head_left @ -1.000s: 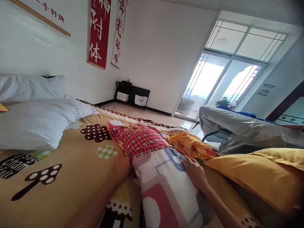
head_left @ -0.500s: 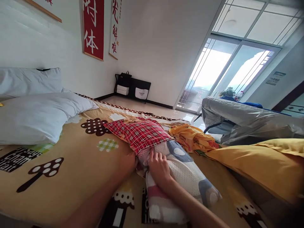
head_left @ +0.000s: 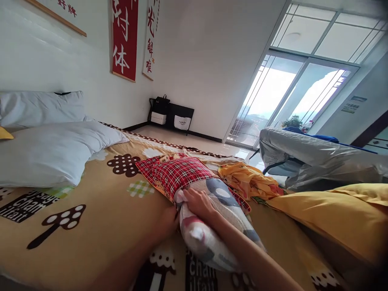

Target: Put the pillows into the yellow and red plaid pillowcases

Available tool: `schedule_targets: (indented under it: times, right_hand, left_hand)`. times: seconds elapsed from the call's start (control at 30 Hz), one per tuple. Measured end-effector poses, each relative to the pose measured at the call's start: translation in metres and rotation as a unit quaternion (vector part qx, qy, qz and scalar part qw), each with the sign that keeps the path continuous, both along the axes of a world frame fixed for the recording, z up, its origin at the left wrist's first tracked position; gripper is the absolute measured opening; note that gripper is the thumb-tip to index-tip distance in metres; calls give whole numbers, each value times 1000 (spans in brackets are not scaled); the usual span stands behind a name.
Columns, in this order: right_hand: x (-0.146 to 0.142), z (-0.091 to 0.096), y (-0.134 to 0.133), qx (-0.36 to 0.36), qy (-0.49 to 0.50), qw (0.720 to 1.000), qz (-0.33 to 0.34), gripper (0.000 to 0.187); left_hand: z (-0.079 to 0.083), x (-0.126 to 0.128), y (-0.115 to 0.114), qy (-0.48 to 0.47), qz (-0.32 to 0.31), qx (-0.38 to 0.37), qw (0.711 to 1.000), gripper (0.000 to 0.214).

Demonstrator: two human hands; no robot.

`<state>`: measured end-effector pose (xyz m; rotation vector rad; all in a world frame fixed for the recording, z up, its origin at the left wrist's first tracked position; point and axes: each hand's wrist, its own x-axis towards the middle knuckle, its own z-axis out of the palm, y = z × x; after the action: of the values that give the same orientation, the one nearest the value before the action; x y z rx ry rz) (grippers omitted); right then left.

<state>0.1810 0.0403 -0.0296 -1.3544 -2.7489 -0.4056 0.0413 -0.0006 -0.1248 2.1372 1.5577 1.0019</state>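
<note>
A patterned pillow (head_left: 212, 238) with white, pink and blue shapes lies on the tan printed bedspread (head_left: 100, 210), its far end inside a red plaid pillowcase (head_left: 176, 176). My right hand (head_left: 198, 202) rests on top of the pillow at the pillowcase's edge, fingers curled on the fabric there. My left hand (head_left: 168, 222) is beside and partly under the pillow's left side; its fingers are hidden.
Two white pillows (head_left: 51, 153) lie at the bed's left. A crumpled orange cloth (head_left: 247, 182) and a yellow pillow (head_left: 330, 218) sit at the right. A silver-covered object (head_left: 312, 159) stands beyond the bed, before glass doors. Black shelf (head_left: 171, 117) against the far wall.
My right hand slid from the pillow's right side to its top at the plaid case's edge. The pillowcase has come further over the pillow, and the pillow has bunched up.
</note>
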Motion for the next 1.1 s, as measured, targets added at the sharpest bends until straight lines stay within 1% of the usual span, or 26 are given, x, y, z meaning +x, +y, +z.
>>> schedule_targets:
  times: [0.07, 0.17, 0.23, 0.3, 0.37, 0.43, 0.47, 0.5, 0.57, 0.6, 0.67, 0.7, 0.73, 0.77, 0.8, 0.83, 0.9, 0.93, 0.97, 1.0, 1.07, 1.1]
  right_hand:
    - [7, -1, 10, -11, -22, 999, 33, 24]
    - [23, 11, 26, -5, -36, 998, 51, 21]
    - [29, 14, 27, 6, -30, 998, 51, 27]
    - [25, 8, 14, 4, -12, 998, 54, 30]
    - [16, -4, -8, -3, 7, 998, 57, 30]
    - [10, -12, -30, -19, 49, 997, 63, 27]
    - [11, -11, -36, -38, 82, 993, 73, 27]
    - [17, -9, -38, -66, 130, 986, 78, 28]
    - [44, 3, -29, -111, 234, 963, 68, 35]
    - [63, 9, -19, -120, 287, 950, 35, 38]
    - [108, 15, 3, -88, 355, 928, -71, 49]
    - [130, 14, 12, -96, 399, 898, -159, 51]
    - [150, 9, 19, -137, 422, 870, -215, 52]
    - [165, 2, 22, -172, 431, 853, -237, 52]
    - [176, -6, 23, -217, 449, 831, -246, 52]
    - [181, -16, 21, -264, 470, 809, -236, 53]
    - [178, -31, 14, -334, 533, 752, -197, 53]
    - [171, -35, 11, -356, 560, 729, -169, 53]
    - [162, -36, 8, -364, 575, 720, -134, 53]
    - [151, -34, 5, -359, 575, 729, -96, 53]
    - [129, -23, 0, -324, 547, 771, -30, 52]
    - [120, -15, -3, -301, 527, 795, -11, 48]
  left_hand:
    - [5, -5, -10, -44, -14, -9, 999, 29]
    - [11, -4, -13, -109, -36, -15, 993, 37]
    - [8, 0, -8, -87, -40, -13, 995, 35]
    - [-1, 3, -2, -21, -32, -32, 999, 29]
    - [-12, 0, 2, 37, -20, -61, 997, 22]
    - [-23, -6, 2, 57, -10, -76, 995, 20]
    - [-27, -11, 0, 66, -8, -75, 995, 21]
    - [-30, -15, -2, 82, -3, -71, 994, 24]
    - [-30, -21, -8, 119, 11, -61, 991, 28]
    - [-29, -23, -11, 136, 20, -58, 989, 30]
    - [-22, -25, -18, 151, 34, -53, 987, 29]
    - [-18, -26, -21, 146, 35, -47, 987, 28]
    - [-14, -27, -24, 135, 29, -39, 990, 26]
    - [-10, -29, -26, 112, 24, -31, 993, 24]
    - [-4, -31, -27, 77, 21, -22, 997, 23]
    - [2, -32, -28, 34, 23, -9, 999, 23]
    - [22, -33, -25, -43, 34, 36, 998, 25]
    - [36, -31, -22, -64, 37, 69, 995, 25]
    - [53, -27, -18, -64, 34, 105, 992, 22]
    - [71, -21, -12, -44, 26, 138, 989, 18]
    - [109, -5, 2, 42, 20, 185, 982, 13]
    - [126, 4, 11, 94, 25, 198, 975, 16]
